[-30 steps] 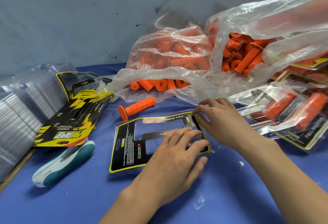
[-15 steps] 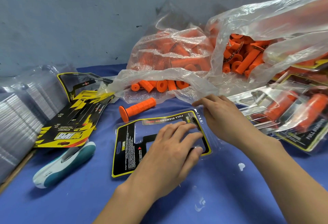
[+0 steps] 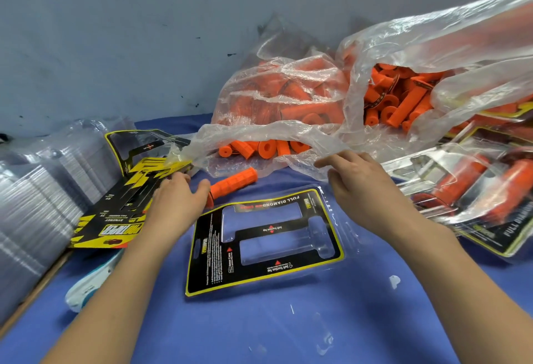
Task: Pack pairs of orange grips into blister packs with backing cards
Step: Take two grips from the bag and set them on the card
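A clear blister pack with a black and yellow backing card (image 3: 264, 244) lies flat on the blue table, its two grip pockets empty. A loose orange grip (image 3: 235, 182) lies just behind it. My left hand (image 3: 176, 200) hovers at the grip's flanged left end, fingers relaxed, thumb touching or nearly touching it. My right hand (image 3: 360, 181) is above the pack's far right corner, fingers loose, holding nothing, at the edge of a clear plastic bag (image 3: 288, 135) full of orange grips.
A pile of backing cards (image 3: 115, 213) lies at the left, beside stacks of empty clear blisters (image 3: 34, 207). Filled packs (image 3: 473, 190) lie at the right. A white and teal tool (image 3: 86, 288) sits under my left forearm. A grey wall stands behind.
My left hand lifted off the blister pack and moved left and back to the loose grip. My right hand let go of the pack's corner and rose toward the bag.
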`<state>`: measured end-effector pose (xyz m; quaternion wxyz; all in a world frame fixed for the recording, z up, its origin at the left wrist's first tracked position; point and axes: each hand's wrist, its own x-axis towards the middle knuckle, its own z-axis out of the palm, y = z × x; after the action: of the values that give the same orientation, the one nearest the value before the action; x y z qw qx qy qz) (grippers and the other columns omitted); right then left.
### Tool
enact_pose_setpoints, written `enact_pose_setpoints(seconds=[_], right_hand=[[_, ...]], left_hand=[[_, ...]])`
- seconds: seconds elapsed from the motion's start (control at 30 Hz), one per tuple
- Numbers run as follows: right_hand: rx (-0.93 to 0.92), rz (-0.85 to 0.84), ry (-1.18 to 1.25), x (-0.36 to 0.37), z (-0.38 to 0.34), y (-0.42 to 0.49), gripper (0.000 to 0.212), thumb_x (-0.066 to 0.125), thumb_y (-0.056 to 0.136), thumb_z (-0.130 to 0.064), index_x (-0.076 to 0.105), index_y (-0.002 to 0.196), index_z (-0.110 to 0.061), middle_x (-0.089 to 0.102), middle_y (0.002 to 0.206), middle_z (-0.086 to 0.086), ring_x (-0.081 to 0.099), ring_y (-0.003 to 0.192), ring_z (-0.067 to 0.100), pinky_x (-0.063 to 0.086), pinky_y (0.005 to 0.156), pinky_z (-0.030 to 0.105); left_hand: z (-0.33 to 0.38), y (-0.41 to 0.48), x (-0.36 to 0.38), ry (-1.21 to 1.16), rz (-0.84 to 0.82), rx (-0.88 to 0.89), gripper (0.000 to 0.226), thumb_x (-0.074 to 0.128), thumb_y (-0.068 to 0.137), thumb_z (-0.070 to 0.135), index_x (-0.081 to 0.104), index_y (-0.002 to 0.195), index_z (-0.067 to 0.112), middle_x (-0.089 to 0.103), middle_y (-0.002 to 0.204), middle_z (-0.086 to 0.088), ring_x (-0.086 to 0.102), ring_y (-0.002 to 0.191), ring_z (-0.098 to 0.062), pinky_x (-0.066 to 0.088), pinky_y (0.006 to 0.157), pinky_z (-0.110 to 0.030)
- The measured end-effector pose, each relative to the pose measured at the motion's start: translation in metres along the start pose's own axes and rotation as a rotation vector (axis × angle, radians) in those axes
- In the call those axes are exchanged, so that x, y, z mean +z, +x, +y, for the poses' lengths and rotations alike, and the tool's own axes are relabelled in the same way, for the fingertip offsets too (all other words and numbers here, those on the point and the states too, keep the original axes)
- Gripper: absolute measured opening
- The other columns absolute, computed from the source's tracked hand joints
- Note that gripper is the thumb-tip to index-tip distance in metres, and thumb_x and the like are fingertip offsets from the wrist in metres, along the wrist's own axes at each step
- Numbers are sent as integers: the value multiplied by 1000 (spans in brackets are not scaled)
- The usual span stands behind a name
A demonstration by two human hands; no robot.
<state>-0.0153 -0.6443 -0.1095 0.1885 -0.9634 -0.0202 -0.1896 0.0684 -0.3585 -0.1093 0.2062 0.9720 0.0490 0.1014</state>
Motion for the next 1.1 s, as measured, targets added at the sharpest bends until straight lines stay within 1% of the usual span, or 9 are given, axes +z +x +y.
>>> enact_pose_setpoints(seconds=[0.07,0.1,0.2,0.27,0.47,0.63,0.83,0.97,1.1], right_hand=[[-7,4,4,1,-4,1,38,38,102,-17,54,135,-26,53,135,-2,40,126,26,30,108,38],[-13,5,4,1,-5,1,38,37,102,-17,54,135,-26,54,135,-1,40,126,26,30,108,37],[-28,16,5,2,-9,1,37,38,102,-17,53,135,-26,54,134,-1,41,124,26,30,107,36],[-46,27,5,3,-10,0,36,39,102,-18,53,134,-26,54,134,-1,42,124,26,30,107,36],[-72,73,18,5,-16,0,34,43,101,-21,54,132,-26,55,133,-4,42,125,23,26,105,31],[-81,97,27,3,-21,1,38,42,102,-27,47,139,-28,52,135,-4,41,126,22,27,106,32],[-182,126,218,-13,-48,0,77,45,89,-62,20,154,-30,32,151,-8,33,132,12,26,111,29],[-281,120,135,-10,-64,-6,57,53,94,-47,39,145,-29,53,132,-6,50,115,18,38,95,32],[-274,141,202,3,-63,-9,35,60,95,-26,48,128,-21,53,98,-13,47,95,12,24,70,21]], left_hand=[[1,6,2,22,-77,-59,53,50,93,52,61,72,5,60,81,-23,58,79,-35,41,64,-36],[2,8,4,41,-105,-68,59,50,93,54,58,64,3,57,73,-26,58,74,-37,38,60,-36],[7,14,10,69,-167,-66,58,55,92,50,64,78,-5,61,83,-25,63,84,-41,48,67,-40],[9,17,13,69,-144,-66,47,56,93,43,65,71,2,62,76,-25,57,71,-37,43,61,-38],[7,24,6,129,73,-67,36,50,93,37,70,87,7,67,97,-20,60,90,-41,46,72,-39],[17,17,-15,133,291,90,35,49,98,30,66,91,0,66,96,-27,61,91,-46,42,67,-42],[36,-30,-47,-67,652,352,18,57,94,26,57,85,10,65,87,-14,59,76,-41,41,58,-42],[47,-75,-45,-169,723,564,16,54,95,27,55,87,13,57,81,-2,55,62,-25,43,51,-36],[51,-98,-36,-254,688,862,17,53,101,31,55,97,14,54,91,2,57,74,-13,52,56,-35]])
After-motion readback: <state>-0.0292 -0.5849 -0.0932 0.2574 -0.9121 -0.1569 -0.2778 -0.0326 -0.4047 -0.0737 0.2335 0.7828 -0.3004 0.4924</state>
